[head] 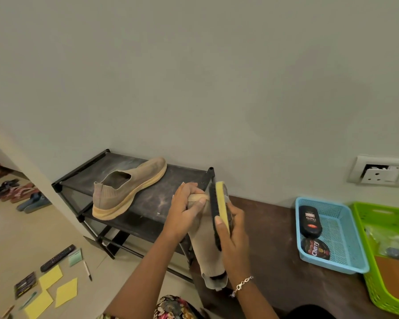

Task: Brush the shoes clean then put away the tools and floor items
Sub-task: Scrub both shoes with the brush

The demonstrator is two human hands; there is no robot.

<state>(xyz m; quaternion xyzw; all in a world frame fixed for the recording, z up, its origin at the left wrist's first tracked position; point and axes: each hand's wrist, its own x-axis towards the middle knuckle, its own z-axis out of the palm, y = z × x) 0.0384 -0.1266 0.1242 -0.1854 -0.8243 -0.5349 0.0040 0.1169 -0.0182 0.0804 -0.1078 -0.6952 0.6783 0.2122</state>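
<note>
Shoe (pixel 205 250) held by left hand (pixel 184 209); right hand (pixel 234 240) presses brush (pixel 221 203) against it.

Black fabric-topped shoe rack (pixel 184 177): tan knit slip-on shoe (pixel 129 187) on top. Dark brown wooden table (pixel 274 261): blue plastic mesh basket (pixel 332 268), green plastic basket (pixel 378 293). Beige tiled floor (pixel 21 238): yellow paper squares (pixel 66 292), black remote (pixel 57 257), pen (pixel 87 270).

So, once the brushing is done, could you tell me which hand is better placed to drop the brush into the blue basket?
Right. The right hand grips the brush and is on the blue basket's side; the left hand holds the shoe, nearer the rack.
</note>
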